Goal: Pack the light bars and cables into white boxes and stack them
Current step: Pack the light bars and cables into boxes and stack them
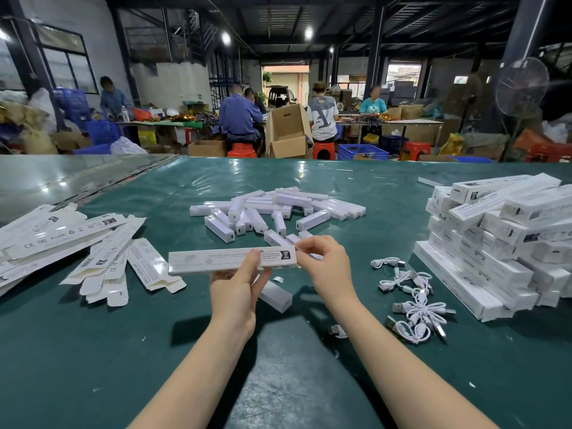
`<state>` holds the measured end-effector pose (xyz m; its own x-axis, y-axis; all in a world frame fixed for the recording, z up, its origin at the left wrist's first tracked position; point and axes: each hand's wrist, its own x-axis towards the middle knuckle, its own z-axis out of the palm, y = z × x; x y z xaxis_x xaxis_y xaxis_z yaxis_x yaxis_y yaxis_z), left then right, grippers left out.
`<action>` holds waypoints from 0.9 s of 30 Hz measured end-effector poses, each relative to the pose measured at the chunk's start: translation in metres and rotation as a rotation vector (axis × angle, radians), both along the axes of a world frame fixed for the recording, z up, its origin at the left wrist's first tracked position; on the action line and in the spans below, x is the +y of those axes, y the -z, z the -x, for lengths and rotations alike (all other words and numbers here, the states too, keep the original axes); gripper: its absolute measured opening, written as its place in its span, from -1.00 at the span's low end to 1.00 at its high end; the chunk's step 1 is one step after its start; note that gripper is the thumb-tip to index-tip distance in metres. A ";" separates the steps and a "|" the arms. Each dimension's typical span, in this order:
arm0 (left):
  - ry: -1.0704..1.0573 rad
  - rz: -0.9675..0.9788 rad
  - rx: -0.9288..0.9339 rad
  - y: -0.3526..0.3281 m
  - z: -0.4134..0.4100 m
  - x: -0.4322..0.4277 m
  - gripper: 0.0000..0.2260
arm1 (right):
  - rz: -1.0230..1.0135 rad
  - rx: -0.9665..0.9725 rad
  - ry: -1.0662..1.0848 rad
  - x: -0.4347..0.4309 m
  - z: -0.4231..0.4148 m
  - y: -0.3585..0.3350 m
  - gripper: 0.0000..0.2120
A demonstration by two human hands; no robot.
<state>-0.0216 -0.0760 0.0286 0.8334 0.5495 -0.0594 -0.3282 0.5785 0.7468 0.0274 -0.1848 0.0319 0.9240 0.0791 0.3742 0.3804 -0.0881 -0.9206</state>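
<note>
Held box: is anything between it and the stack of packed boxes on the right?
Only loose cables lie flat on the table between the box and the stack; lifted, the box should pass over them.

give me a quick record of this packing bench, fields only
held item: white box, level above the table
left hand: grips the white box near its middle
right hand: pinches its right end
light bars: loose pile, table centre
cables: coiled, right of the hands
flat boxes: heap at left
packed boxes: stack at far right
</note>
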 end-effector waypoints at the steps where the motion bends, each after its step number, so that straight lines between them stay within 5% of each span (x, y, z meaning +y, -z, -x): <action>1: -0.002 0.001 -0.002 0.000 0.000 -0.001 -0.87 | -0.020 0.011 -0.006 0.001 0.000 0.000 -0.79; 8: -0.036 0.024 -0.030 0.002 -0.001 0.002 -0.88 | -0.120 0.107 -0.009 0.008 0.005 0.002 -0.81; 14: -0.078 0.119 -0.027 0.002 -0.004 0.010 -0.92 | -0.372 0.392 -0.375 0.010 0.007 0.000 -0.77; 22: -0.068 -0.048 -0.054 0.006 -0.004 0.008 -0.75 | -0.180 0.060 -0.041 0.014 0.008 0.007 -0.76; 27: -0.083 -0.096 -0.070 0.006 -0.003 0.009 -0.68 | -0.193 0.137 -0.097 0.012 0.006 0.005 -0.72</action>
<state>-0.0184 -0.0667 0.0228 0.7851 0.6171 0.0531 -0.4251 0.4745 0.7708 0.0212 -0.1729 0.0267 0.9588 0.1086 0.2625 0.2488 0.1251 -0.9604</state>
